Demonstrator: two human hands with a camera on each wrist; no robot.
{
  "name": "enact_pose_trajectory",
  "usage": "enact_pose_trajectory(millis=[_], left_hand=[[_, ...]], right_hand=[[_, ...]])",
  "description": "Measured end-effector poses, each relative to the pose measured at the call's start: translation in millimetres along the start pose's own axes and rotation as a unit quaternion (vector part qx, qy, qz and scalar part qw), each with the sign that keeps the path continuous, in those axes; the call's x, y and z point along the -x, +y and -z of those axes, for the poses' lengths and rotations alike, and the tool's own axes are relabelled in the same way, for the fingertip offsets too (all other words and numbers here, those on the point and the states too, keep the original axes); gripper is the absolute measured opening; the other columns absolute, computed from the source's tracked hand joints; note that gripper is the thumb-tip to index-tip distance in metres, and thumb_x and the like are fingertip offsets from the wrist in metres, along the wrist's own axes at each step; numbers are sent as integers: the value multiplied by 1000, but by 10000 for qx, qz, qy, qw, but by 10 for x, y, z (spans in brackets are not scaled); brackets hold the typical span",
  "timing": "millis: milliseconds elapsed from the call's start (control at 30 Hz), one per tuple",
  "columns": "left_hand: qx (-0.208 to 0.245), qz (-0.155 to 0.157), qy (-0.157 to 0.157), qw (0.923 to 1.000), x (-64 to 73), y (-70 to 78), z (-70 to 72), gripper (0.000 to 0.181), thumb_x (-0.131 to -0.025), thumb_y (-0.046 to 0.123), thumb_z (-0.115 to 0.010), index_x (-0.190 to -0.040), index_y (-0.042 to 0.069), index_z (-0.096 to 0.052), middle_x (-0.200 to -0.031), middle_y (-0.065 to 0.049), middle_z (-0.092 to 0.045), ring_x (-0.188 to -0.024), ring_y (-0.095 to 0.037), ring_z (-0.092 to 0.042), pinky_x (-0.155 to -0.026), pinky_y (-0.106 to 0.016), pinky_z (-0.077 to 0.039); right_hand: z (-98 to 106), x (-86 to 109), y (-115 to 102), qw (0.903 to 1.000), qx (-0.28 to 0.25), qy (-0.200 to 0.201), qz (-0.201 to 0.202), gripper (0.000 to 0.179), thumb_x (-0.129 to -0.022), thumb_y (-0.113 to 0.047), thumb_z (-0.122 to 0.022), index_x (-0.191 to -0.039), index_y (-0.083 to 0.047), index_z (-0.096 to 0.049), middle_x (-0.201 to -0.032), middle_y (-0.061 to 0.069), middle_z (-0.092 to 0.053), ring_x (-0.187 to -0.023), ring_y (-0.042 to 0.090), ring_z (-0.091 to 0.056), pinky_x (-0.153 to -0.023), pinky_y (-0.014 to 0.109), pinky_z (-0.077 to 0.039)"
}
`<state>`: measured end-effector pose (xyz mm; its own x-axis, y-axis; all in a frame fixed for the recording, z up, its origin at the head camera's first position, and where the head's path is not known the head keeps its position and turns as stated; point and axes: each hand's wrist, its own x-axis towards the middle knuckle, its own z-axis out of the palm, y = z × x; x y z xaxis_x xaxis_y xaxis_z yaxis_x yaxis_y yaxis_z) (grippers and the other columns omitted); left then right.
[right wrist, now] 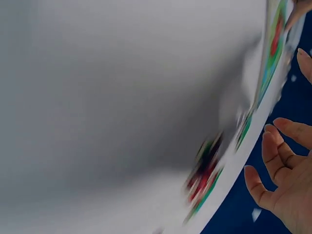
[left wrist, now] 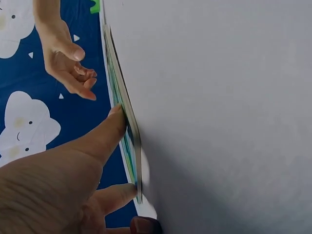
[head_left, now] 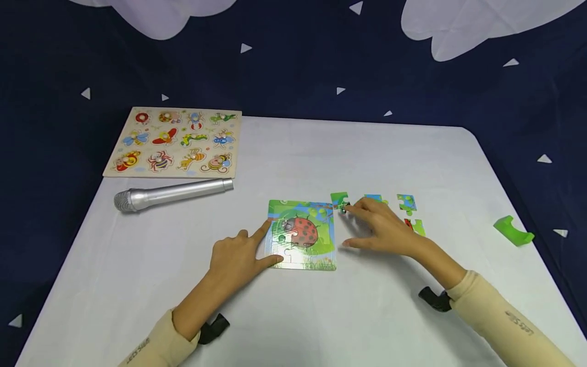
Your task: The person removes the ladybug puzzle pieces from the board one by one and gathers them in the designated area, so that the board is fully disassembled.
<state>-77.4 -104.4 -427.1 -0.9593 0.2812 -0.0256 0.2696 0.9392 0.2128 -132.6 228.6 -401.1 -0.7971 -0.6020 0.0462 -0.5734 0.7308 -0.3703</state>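
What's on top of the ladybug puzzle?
The left hand has its thumb and index fingertip over the left edge of the puzzle. The bits directly beneath those two are covered; the rest of its face shows.

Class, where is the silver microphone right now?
In the head view, the silver microphone lies at left on the white table, just below the wooden insect board and left of the ladybug puzzle.
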Motion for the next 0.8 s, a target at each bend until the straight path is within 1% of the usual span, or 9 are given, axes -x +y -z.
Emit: enact_pose_trajectory(millis=[67, 133, 267, 367, 467, 600, 667, 800], left_hand=[[23, 20, -44, 10000, 2, -18, 6, 89, -76, 74, -65, -149, 24, -48, -63, -5, -47, -42, -18, -38, -41, -30, -27], [15, 20, -71, 10000, 4, -30, 4, 89, -77, 74, -65, -149, 24, -48, -63, -5, -47, -43, -18, -38, -41, -30, -27], [-25, -8, -84, 10000, 2, -41, -7, 89, -78, 74, -64, -149, 24, -47, -65, -6, -49, -43, -18, -38, -41, -29, -28], [-23, -34, -118, 9999, -3, -41, -12, 89, -79, 75, -62, -150, 25, -45, -65, -6, -48, -42, -17, -38, -41, -29, -29], [-4, -35, -181, 9998, -2, -43, -18, 90, -79, 76, -60, -152, 26, -43, -65, -5, -48, -42, -17, -38, -41, -29, -29], [11, -59, -159, 9999, 0, -46, -21, 89, -80, 76, -60, -152, 28, -42, -64, -4, -47, -42, -16, -37, -41, -29, -29], [-33, -70, -130, 9999, -2, -50, -24, 89, -79, 76, -60, -152, 28, -42, -63, -4, -46, -42, -16, -36, -41, -28, -29], [-126, -99, -74, 9998, -10, -57, -26, 90, -78, 78, -60, -152, 29, -43, -62, -3, -44, -43, -15, -33, -41, -27, -28]], right_hand=[[-70, -116, -136, 9998, -161, -85, 61, 76, -74, -43, -86, -134, -4, -61, -109, 4, -58, -89, 14, -45, -81, 36, -36], [-152, -232, -263, 9994, -206, -139, 244, 75, -74, -42, -86, -133, -3, -62, -108, 4, -58, -90, 14, -45, -82, 36, -37], [-298, -441, -486, 9978, -129, -221, 612, 67, -77, -41, -85, -129, -4, -66, -99, 2, -56, -84, 12, -42, -79, 36, -36], [-380, -560, -613, 9967, -46, -286, 753, 59, -81, -40, -82, -126, -5, -68, -94, 1, -53, -81, 12, -41, -78, 36, -36], [-443, -645, -694, 9965, -9, -320, 771, 52, -83, -37, -80, -123, -5, -70, -93, 1, -53, -80, 11, -41, -76, 34, -37], [-488, -710, -740, 9966, -117, -357, 727, 47, -83, -34, -81, -118, -6, -71, -95, 2, -54, -81, 11, -42, -77, 33, -38], [-496, -738, -748, 9965, -263, -406, 676, 47, -81, -32, -83, -118, -5, -71, -95, 2, -55, -81, 11, -44, -78, 32, -38], [-501, -801, -754, 9960, -517, -587, 430, 50, -78, -32, -86, -117, -5, -70, -97, 2, -54, -80, 11, -45, -74, 29, -39]])
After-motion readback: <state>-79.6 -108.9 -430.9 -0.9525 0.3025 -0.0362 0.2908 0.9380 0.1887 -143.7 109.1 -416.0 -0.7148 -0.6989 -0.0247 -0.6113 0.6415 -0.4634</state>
